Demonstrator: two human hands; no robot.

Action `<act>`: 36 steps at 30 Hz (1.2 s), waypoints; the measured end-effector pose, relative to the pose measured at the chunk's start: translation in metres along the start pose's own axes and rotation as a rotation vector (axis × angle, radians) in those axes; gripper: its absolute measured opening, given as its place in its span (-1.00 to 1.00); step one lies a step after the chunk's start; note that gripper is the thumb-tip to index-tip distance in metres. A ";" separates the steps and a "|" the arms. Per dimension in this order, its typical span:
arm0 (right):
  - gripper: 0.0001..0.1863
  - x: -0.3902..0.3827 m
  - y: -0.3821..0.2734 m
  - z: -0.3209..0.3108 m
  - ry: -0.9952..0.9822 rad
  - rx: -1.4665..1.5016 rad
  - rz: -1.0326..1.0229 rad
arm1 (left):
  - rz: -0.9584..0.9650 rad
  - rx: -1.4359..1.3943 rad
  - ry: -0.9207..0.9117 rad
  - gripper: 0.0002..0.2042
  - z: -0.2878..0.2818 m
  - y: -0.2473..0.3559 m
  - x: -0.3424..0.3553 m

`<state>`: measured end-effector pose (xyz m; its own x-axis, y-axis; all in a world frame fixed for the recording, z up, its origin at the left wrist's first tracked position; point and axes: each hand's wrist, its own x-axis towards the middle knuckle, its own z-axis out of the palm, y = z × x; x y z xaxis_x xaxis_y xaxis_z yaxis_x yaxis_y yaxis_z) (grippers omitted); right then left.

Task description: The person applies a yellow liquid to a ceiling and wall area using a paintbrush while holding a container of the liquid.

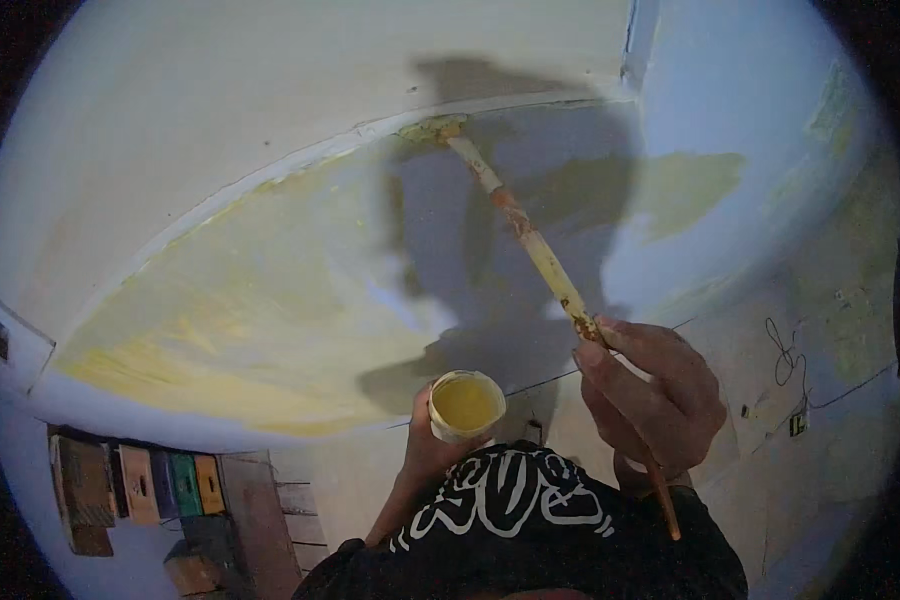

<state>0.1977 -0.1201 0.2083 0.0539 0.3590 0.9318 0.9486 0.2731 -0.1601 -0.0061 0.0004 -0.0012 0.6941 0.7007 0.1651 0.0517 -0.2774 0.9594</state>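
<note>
"Where does the paintbrush (547, 262) point?"
"Up and left on a long slant, bristles (440, 130) at the yellow-streaked wall's (220, 330) upper edge; the right hand (660, 395) pinches it between thumb and fingers."
"And the left hand (428, 450)?"
"Curled around a cup (459, 437) of yellow paint (467, 405). A broad shadow (435, 240) covers the wall behind the paintbrush."

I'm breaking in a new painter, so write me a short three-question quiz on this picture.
1. Which hand holds the brush?
2. True or false: the left hand is empty.
3. The paint in the cup is: (a) red, (b) yellow, (c) black.

Key: 1. The right hand. 2. False; it holds the cup. 3. (b) yellow.
</note>
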 end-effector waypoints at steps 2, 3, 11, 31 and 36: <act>-0.64 0.007 -0.005 -0.003 -0.038 -0.040 0.002 | 0.050 0.010 -0.008 -0.11 -0.005 -0.012 -0.002; -0.64 0.007 -0.004 0.001 -0.037 -0.046 -0.006 | 0.059 0.006 -0.008 -0.11 -0.007 -0.015 -0.002; -0.63 0.012 -0.024 0.015 0.024 -0.143 -0.009 | 0.009 0.000 -0.033 -0.11 -0.022 -0.003 -0.009; -0.87 0.046 -0.089 0.040 0.070 -0.331 0.156 | 0.063 0.014 -0.037 0.02 -0.085 -0.050 -0.048; -0.94 0.043 -0.100 0.037 0.133 -0.391 0.208 | 0.035 -0.021 -0.047 0.01 -0.102 -0.052 -0.054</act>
<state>0.0931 -0.0992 0.2520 0.2704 0.2456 0.9309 0.9585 -0.1592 -0.2365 -0.1194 0.0445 -0.0365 0.7281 0.6593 0.1878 0.0127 -0.2869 0.9579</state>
